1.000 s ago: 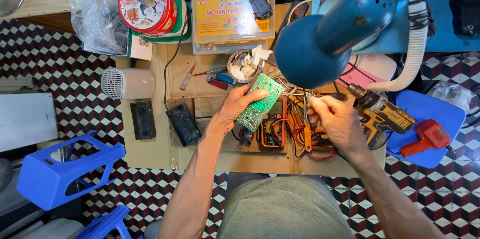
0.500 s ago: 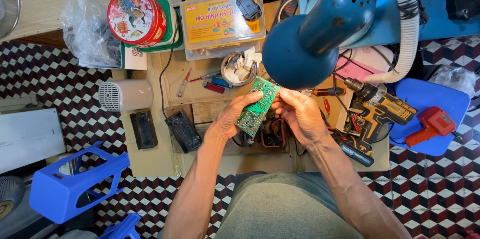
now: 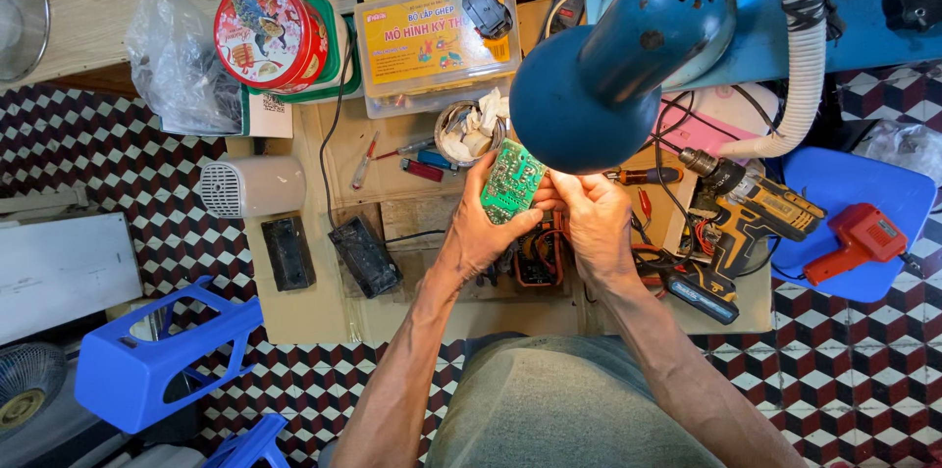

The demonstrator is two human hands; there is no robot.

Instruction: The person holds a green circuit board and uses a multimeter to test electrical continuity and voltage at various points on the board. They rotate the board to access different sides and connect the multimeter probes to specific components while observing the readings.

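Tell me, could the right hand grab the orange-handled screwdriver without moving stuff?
Probably yes. The screwdriver lies just beside the right hand, with nothing on top of it. But that hand is touching the green circuit board, so it would have to let go first.

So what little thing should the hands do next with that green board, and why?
Probably tilt the green rectangular circuit board a bit more toward the light. The left hand and the right hand both hold it up right under the round blue metal lamp shade, as if to look closely.
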